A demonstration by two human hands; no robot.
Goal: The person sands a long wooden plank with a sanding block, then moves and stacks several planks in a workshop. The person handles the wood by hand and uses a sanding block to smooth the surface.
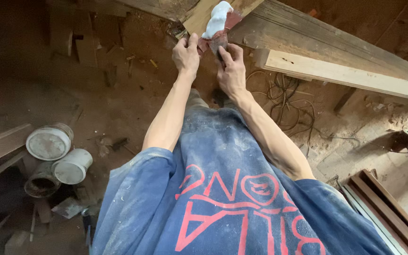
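Both my arms reach straight out in front of my dusty blue shirt. My left hand (pixel 186 54) and my right hand (pixel 231 68) both grip a reddish-brown sheet, like sandpaper (pixel 218 40), wrapped with a white cloth or pad (pixel 216 19) on top. The sheet is held at the end of a long wooden plank (pixel 336 71) that runs away to the right. What lies under the sheet between my fingers is hidden.
Several round paint tins (pixel 49 141) lie on their sides at the left on the dirt floor. Tangled wires (pixel 291 106) lie under the planks. Dark wooden mouldings (pixel 388 208) are stacked at the lower right. Wood offcuts (pixel 86 47) stand at the upper left.
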